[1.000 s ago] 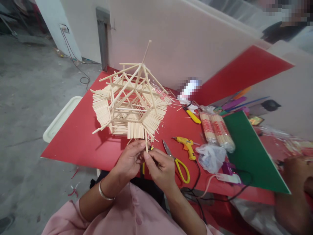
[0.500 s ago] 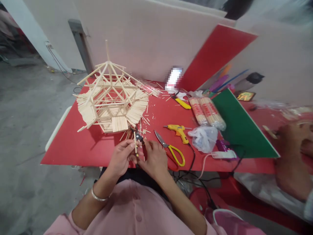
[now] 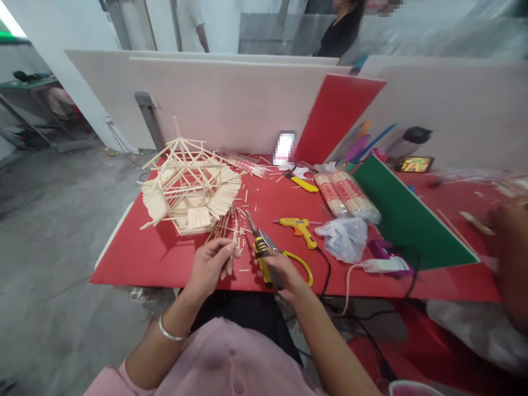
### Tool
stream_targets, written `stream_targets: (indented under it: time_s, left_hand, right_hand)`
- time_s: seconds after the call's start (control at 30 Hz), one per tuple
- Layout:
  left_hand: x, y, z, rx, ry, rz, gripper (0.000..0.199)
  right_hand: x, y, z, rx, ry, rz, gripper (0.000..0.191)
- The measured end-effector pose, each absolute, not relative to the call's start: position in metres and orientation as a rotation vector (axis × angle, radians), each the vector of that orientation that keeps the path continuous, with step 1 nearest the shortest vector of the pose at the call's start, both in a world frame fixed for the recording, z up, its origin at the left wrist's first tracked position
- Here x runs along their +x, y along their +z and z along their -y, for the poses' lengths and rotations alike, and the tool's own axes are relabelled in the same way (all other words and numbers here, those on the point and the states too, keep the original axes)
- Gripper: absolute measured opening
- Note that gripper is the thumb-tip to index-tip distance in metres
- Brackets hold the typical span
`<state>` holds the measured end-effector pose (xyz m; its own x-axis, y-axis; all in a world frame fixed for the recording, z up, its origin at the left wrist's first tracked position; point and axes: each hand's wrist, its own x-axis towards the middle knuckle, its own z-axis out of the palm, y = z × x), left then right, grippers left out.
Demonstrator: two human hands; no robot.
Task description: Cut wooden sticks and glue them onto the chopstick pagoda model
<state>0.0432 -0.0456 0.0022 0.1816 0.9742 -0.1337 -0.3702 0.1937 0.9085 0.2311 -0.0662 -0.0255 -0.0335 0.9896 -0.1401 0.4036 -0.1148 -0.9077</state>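
Observation:
My left hand (image 3: 212, 264) pinches a thin wooden stick (image 3: 235, 228) near the front of the red board. To its right, my right hand (image 3: 284, 272) is wrapped round yellow-and-black pliers (image 3: 262, 250), whose tips point up and left. The pliers overlap a pair of scissors (image 3: 297, 263) with yellow handles, lying on the board. Beyond my left hand stands a frame of wooden sticks (image 3: 185, 187) shaped like a pavilion, with loose sticks around its right side. A yellow glue gun (image 3: 299, 226) rests to the right of the pliers.
Packs of sticks (image 3: 348, 192), a plastic bag (image 3: 344, 236), a green board (image 3: 406, 220) and a white power strip (image 3: 383, 265) lie to the right. A yellow-handled cutter (image 3: 303, 182) is farther back. Another person's arm (image 3: 511, 258) is at the right edge.
My right hand has moved away from my left, to the right, holding the pliers. My left hand still pinches a stick. The camera view has tilted up, showing more background.

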Motion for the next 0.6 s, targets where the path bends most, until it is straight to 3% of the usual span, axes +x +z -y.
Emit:
stream_targets:
  time_s: [0.17,0.23,0.33,0.4,0.53,0.6]
  left_hand:
    - [0.052,0.011,0.039,0.985,1.115,-0.909,0.026]
    - [0.055,0.015,0.037,1.013,1.108,-0.919,0.026]
    - [0.055,0.022,0.036,1.05,1.099,-0.951,0.026]
    - [0.054,0.027,0.036,1.088,1.095,-0.973,0.027]
    - [0.052,0.03,0.037,1.218,1.059,-1.01,0.029]
    - [0.051,0.029,0.036,1.298,1.026,-1.017,0.028]
  right_hand:
    - [0.233,-0.009,0.089,-0.896,1.665,0.871,0.074]
    - [0.228,-0.009,0.098,-0.732,1.798,0.706,0.074]
    - [0.227,-0.013,0.107,-0.857,1.846,0.844,0.059]
    - [0.23,-0.017,0.111,-1.074,1.728,1.103,0.058]
    - [0.237,-0.019,0.11,-1.383,1.202,1.636,0.088]
    - [0.24,-0.017,0.107,-1.474,1.057,1.781,0.094]
